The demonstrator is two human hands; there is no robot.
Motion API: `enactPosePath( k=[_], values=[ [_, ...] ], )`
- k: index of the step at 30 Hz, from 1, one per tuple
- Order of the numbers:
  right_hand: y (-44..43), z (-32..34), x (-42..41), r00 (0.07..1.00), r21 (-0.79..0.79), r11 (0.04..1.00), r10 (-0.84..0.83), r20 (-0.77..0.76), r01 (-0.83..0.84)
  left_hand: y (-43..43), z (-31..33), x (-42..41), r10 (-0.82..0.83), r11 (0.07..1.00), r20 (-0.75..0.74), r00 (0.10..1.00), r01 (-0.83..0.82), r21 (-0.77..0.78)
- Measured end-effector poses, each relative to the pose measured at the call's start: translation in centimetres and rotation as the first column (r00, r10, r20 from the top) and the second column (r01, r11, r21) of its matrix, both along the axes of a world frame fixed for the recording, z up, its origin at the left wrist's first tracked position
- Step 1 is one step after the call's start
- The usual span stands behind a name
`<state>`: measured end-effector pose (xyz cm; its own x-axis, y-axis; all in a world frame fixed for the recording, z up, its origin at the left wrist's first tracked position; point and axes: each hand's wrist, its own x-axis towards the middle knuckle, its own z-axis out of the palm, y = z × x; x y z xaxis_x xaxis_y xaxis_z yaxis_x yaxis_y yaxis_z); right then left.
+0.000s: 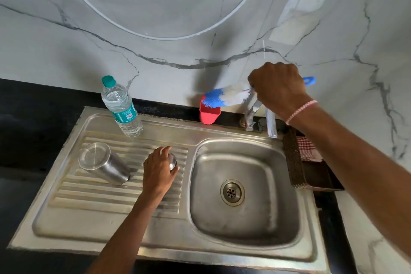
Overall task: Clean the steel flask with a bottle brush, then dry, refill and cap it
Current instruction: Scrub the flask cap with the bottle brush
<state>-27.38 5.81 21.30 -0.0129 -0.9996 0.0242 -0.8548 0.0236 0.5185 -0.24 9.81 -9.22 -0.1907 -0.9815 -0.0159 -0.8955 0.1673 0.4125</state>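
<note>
Steel drainboard (89,207) at left centre carries the steel flask (104,163), water bottle (121,107) behind; left hand (159,170) curls over a mostly hidden steel piece (172,162); right hand (278,87) grips the bottle brush (226,97), partly masking the tap (251,116)

Mostly covered by the left hand (159,168): a small shiny steel piece (172,161), shape unclear. Buried inside the right hand (278,89): mid-handle of the blue-and-white bottle brush (226,97). Partly masked by that arm: chrome tap (250,116), red-checked cloth (308,148), dark woven tray (294,162). Too small to read: label print on the clear plastic water bottle (121,107).
</note>
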Motion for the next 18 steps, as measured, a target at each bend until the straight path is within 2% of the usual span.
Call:
enactPosePath(
  k=[3,6,10,18],
  values=[
    [-2.1,-0.4,0.9,0.99,0.027,0.995,0.093,-0.108,-0.091,0.4,0.2,0.2,-0.01,1.0,-0.037,0.999,0.009,-0.029],
    [-4.0,-1.4,1.7,0.975,0.04,0.979,0.202,-0.096,-0.199,0.7,0.3,0.3,0.004,1.0,-0.08,0.997,-0.006,-0.022],
    [-6.0,-3.1,3.0,0.958,0.06,0.963,0.268,-0.101,-0.263,1.0,0.0,0.6,0.013,1.0,-0.142,0.99,-0.017,-0.022],
    [-7.5,-6.4,3.9,0.963,0.098,0.962,0.261,-0.067,-0.254,2.0,0.1,1.1,0.025,0.998,-0.238,0.971,-0.04,-0.057]
  ],
)
